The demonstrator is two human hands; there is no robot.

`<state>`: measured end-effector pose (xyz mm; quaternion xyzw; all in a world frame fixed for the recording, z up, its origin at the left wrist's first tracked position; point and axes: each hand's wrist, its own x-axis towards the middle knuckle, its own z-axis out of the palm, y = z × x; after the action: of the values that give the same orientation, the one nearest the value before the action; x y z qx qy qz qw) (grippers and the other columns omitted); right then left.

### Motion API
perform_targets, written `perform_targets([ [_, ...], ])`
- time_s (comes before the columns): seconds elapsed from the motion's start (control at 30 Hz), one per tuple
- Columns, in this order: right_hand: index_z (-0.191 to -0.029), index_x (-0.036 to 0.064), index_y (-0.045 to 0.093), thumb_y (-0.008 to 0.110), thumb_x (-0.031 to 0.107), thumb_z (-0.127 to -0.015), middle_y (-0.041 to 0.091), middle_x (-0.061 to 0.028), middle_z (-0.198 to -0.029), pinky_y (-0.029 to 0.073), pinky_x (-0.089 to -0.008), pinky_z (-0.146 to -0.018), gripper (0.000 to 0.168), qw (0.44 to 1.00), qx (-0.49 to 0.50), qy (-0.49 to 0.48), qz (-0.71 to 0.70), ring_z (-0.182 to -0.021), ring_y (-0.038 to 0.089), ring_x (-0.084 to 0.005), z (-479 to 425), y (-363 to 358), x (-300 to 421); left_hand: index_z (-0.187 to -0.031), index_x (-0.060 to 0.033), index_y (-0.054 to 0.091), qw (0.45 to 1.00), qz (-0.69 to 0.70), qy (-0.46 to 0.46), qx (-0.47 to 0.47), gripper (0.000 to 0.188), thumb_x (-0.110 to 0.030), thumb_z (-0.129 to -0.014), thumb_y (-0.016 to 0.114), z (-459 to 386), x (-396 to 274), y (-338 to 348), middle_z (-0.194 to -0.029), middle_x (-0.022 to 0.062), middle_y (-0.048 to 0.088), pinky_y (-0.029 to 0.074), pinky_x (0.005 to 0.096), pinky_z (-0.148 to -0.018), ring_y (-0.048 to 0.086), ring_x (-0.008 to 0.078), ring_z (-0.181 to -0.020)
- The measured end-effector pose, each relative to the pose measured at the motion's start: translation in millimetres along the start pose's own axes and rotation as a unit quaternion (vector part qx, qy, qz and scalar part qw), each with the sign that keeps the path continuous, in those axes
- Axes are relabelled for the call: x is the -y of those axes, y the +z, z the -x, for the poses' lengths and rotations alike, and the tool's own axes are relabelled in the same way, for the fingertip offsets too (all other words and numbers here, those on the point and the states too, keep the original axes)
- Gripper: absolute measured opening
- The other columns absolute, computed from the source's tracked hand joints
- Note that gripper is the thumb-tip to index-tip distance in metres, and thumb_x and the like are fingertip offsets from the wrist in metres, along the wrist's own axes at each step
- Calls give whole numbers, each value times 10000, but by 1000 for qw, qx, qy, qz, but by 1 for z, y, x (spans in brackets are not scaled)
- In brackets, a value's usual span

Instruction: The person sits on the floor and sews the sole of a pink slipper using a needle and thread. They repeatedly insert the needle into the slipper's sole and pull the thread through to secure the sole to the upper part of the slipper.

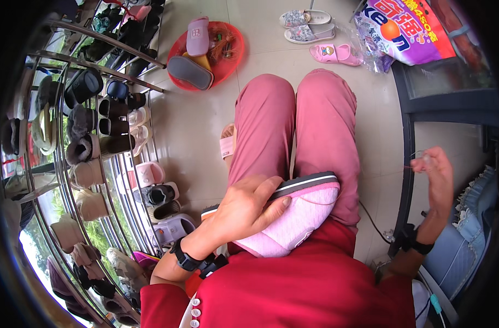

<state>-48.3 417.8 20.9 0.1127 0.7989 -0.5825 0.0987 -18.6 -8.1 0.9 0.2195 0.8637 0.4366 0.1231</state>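
A pink fabric slipper (292,221) with a dark, white-striped sole lies on its side across my lap. My left hand (249,205) is closed around its sole edge, the thumb on the pink upper. A thin reddish thread (319,202) curves over the upper near the toe. Out to the right, away from the slipper, my right hand (431,162) is raised with fingertips pinched together. Something thin, seemingly a needle, and thread show at those fingertips, too small to tell clearly.
A metal shoe rack (110,164) filled with shoes stands on the left. Ahead on the tiles lies a red basin (233,61) holding slippers and reddish thread. Patterned shoes (308,33), pink sandals (335,54) and a printed bag (409,33) are at the upper right, above a dark frame (407,143).
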Motion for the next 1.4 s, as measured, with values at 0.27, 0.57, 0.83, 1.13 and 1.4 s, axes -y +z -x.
perform_targets([
  [0.27,-934,2,568,603,121,-956,611,17,-811,388,-181,-588,126,973,221,-40,-59,-679,483,2,-6,153,63,-1156,36,594,994,-40,-95,-45,367,-264,-946,598,10,-9,5,-887,192,628,497,434,-706,618,381,-796],
  [0.57,-874,27,556,679,38,-836,587,-87,-776,491,-309,-601,129,929,299,-193,97,-660,604,-197,3,201,52,-1152,5,576,984,-112,-121,-69,359,-251,-905,628,4,1,19,-864,180,628,502,451,-663,623,375,-748],
  [0.83,-896,24,640,718,6,-737,597,-77,-833,502,-343,-639,178,853,245,-418,195,-726,569,-239,2,206,24,-1145,27,573,988,-95,-100,-73,457,-299,-847,689,2,13,24,-828,171,616,501,438,-640,617,352,-707],
  [1.13,-831,49,615,721,-9,-720,560,-67,-793,490,-353,-633,164,887,224,-376,146,-698,548,-244,0,210,27,-1144,16,582,987,-43,-137,-71,400,-272,-876,654,-1,18,21,-864,192,635,503,439,-658,629,372,-734],
  [1.4,-868,20,634,711,5,-757,560,-71,-778,476,-348,-639,137,869,262,-389,157,-704,533,-244,-7,211,28,-1130,47,585,991,-45,-105,-71,425,-288,-877,648,-4,21,23,-866,199,624,507,454,-681,623,383,-751],
])
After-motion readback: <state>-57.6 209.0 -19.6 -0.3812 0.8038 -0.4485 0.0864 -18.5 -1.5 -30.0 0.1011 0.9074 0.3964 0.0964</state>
